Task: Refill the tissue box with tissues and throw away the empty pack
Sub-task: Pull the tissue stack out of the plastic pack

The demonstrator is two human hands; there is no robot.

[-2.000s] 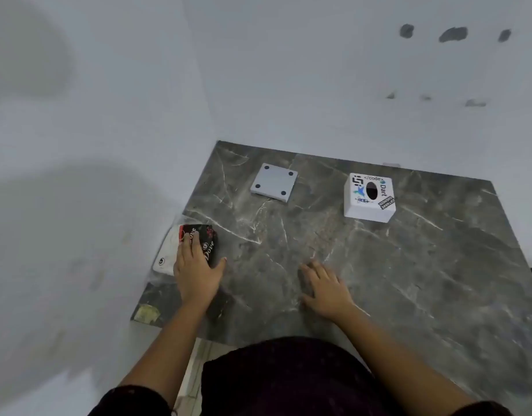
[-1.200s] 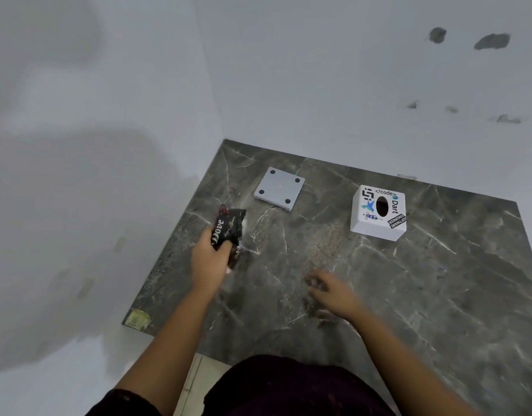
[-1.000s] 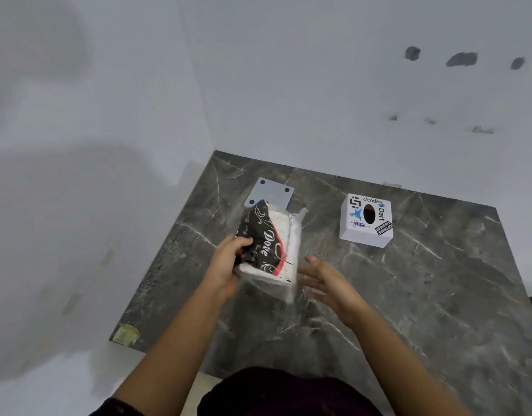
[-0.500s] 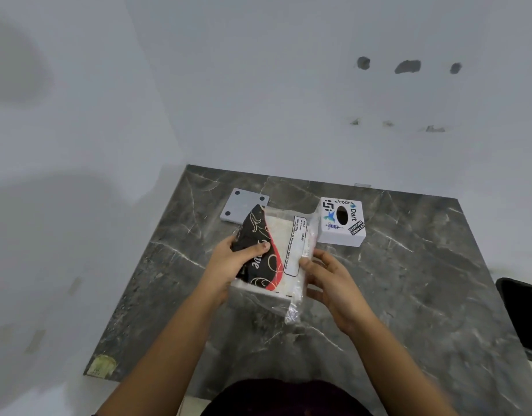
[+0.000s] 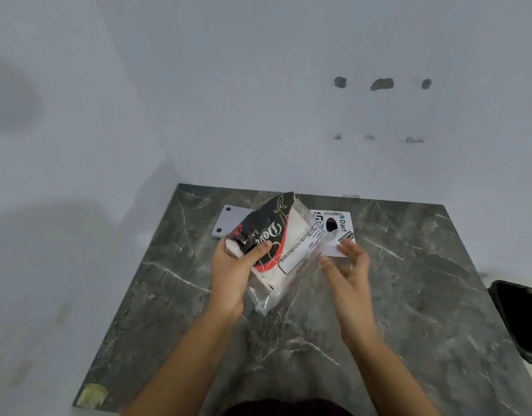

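step: opening tissue pack (image 5: 276,244) | left hand (image 5: 233,271) gripping it; right hand (image 5: 347,273) spread, empty | next: tearing plastic open

Counts: 1 tissue pack (image 5: 276,244), 1 tissue box (image 5: 338,228), 1 grey square plate (image 5: 227,223) near the table's (image 5: 408,295) far edge, 1 black bin (image 5: 519,319) off its right edge, 2 hands.
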